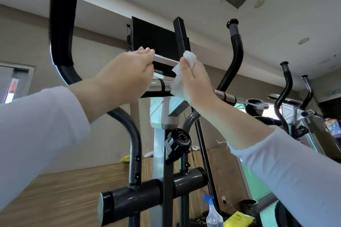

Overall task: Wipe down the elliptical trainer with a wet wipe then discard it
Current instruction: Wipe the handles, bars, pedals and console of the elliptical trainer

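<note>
- Reaching up in white sleeves, both hands meet at the trainer's console.
- Left hand grips the console's edge, fingers curled over it.
- Right hand clutches the wipe, pressed against the console and bar.
- Spray bottle stands low, beyond.

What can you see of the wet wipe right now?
The wet wipe is white, thin and crumpled, looking damp and slightly translucent. The right hand holds it bunched, one end poking above the fingers, the rest hanging beside the palm against the elliptical's silver crossbar, just below the console.
</note>
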Demonstrator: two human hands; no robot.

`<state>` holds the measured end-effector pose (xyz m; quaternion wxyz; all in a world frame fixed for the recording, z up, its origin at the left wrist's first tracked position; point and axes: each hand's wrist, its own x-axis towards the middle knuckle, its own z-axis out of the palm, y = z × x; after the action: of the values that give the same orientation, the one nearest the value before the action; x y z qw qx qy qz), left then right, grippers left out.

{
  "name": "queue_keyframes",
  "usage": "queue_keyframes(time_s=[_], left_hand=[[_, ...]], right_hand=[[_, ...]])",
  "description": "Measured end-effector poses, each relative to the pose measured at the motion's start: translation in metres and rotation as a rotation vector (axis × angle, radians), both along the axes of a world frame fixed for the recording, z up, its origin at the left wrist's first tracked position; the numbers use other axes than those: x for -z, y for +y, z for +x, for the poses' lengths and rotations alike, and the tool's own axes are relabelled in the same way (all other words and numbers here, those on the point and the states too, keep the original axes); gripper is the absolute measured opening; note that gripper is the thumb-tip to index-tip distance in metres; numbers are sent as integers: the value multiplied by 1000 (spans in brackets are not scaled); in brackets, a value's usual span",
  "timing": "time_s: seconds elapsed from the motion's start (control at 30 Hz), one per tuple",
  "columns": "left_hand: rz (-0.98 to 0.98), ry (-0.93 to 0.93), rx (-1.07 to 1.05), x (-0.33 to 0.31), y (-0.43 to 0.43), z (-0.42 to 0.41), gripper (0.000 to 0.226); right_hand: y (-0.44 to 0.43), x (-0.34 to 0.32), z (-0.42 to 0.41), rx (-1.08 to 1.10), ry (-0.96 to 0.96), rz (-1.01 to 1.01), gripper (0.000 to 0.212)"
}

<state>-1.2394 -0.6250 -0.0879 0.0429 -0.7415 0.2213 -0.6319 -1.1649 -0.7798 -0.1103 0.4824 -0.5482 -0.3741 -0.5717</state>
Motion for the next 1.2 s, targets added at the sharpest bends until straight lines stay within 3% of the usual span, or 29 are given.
queue_keyframes(time_s=[0.13,0.33,0.4,0.5,0.67,0.93,1.2], left_hand=[[-26,34,50,5,38,-4,44],[-134,82,92,35,111,-14,50],[-174,148,116,49,136,-17,42],[-242,231,167,76,174,-22,27],[-305,228,-113,132,249,-28,44],[-328,367,-276,224,392,-41,40],[-423,439,-415,154,500,-64,50]], right_hand=[[41,8,-24,95,-80,-179,33],[115,53,-46,337,-281,-410,52],[143,70,-46,359,-316,-461,58],[186,94,-37,272,-279,-532,59],[259,135,-17,207,-186,-660,56],[406,197,9,80,-19,-817,49],[531,126,-2,-113,158,-902,46]])
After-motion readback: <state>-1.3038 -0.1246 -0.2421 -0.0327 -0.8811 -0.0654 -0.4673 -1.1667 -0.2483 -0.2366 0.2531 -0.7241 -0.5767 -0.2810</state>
